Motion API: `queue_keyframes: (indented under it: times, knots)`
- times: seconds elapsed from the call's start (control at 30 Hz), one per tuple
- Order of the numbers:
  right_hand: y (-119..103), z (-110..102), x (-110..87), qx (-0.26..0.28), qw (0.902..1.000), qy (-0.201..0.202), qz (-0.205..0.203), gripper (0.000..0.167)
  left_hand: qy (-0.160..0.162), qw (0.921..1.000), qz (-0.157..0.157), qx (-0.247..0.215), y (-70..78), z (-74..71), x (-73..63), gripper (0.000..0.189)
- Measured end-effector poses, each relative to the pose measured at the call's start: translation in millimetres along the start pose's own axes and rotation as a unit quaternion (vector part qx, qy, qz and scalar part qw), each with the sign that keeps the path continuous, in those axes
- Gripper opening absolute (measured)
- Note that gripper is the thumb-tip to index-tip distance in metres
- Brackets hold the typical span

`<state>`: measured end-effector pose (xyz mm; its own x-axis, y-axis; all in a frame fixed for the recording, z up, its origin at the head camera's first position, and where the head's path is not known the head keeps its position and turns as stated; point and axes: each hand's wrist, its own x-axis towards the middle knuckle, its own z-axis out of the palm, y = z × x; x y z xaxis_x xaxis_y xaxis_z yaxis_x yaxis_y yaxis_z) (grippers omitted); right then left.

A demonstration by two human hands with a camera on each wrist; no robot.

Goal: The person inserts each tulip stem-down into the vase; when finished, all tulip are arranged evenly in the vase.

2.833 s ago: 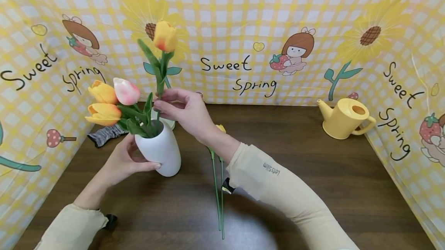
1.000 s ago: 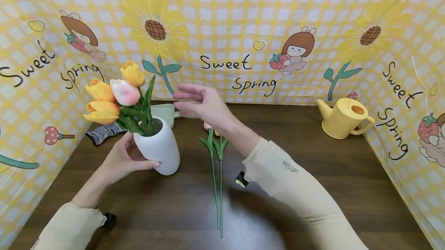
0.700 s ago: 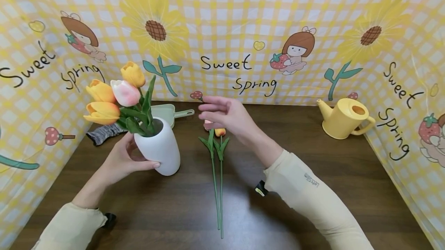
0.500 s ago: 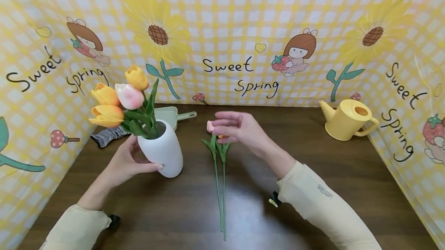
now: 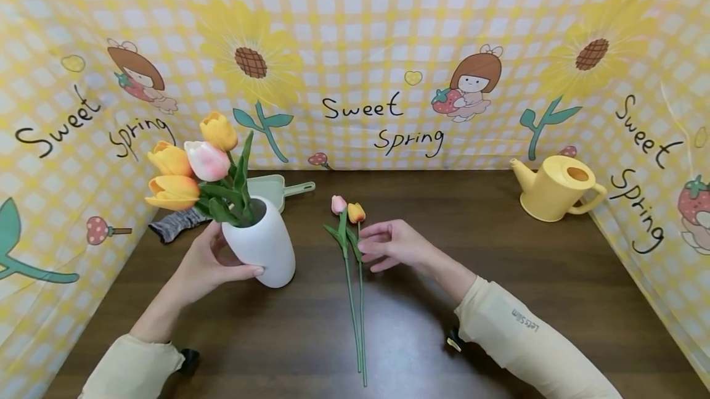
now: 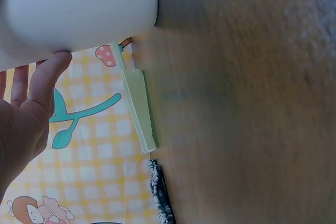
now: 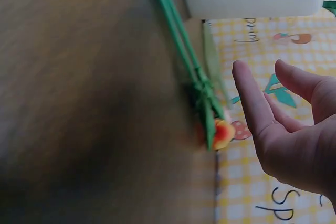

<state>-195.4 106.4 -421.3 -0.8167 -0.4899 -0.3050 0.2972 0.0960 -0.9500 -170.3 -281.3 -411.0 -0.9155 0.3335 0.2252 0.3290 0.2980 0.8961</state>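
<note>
My left hand grips the white vase round its side, the thumb across its front. Out of the vase mouth lean several tulips: a pink-and-white tulip and yellow-orange ones, with green leaves. On the table to the right lie two long-stemmed tulips side by side, a pink tulip and an orange-yellow tulip. Beside their leaves hovers my right hand, fingers loosely spread with nothing between them. In the right wrist view its fingers stand apart from the orange-yellow tulip.
Behind the vase lies a pale green dustpan, with a grey knitted fabric piece to its left. A yellow watering can stands at the back right of the wooden table. Checked cloth walls it in at the back and sides.
A yellow tulip held by my right hand went into the vase and was let go. My right hand then moved right and down to the lying tulips. My left hand keeps its grip.
</note>
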Motion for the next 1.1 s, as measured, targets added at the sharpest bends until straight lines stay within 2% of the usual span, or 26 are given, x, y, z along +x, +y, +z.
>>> queue_keyframes:
  times: [0.27,0.57,0.8,1.1]
  knots:
    - [20,-1,5.8,-0.023,0.9986,0.02,0.042,0.046,-0.001,1.0,0.006,0.004,1.1,-6.7,-2.1,0.095]
    - [34,3,11.8,-0.058,0.9941,0.058,0.07,0.051,-0.008,0.9998,0.016,-0.011,0.1,-3.1,0.6,0.094]
    - [33,8,16.4,-0.12,0.9876,0.069,0.073,0.045,-0.008,0.9997,0.018,-0.017,-2.2,-0.7,-0.6,0.095]
    - [25,18,21.5,-0.199,0.9731,0.065,0.097,0.035,-0.01,0.9997,0.013,-0.02,-1.9,-2.8,-1.8,0.094]
